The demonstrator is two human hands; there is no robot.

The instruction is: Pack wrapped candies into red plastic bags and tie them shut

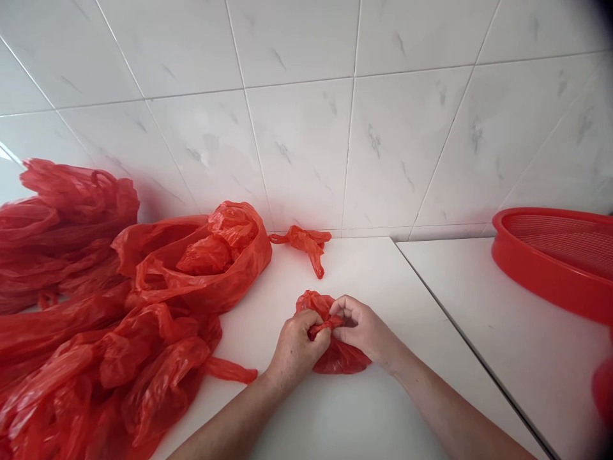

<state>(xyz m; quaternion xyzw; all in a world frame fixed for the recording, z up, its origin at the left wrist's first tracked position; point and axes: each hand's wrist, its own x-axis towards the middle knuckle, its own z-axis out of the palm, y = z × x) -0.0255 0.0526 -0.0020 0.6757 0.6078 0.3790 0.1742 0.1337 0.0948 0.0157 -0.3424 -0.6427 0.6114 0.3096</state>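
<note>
A crumpled red plastic bag (342, 359) rests on the white table (378, 275) in front of me, its body spread out under my hands. My left hand (301, 342) pinches a gathered, twisted part of it between thumb and fingers. From the other side my right hand (358, 327) grips the same gathered part, fingers curled and close to the left thumb. The fingertips partly hide the twisted plastic, so whether it is knotted cannot be made out.
Heaped red plastic bags (96, 377) cover the left side. An open red bag (244, 281) among them holds balled-up bags (232, 227). A small knotted red bag (306, 243) lies near the tiled wall (297, 140). At right stands a red mesh sieve (541, 275), beyond a seam (460, 326) in the tabletop.
</note>
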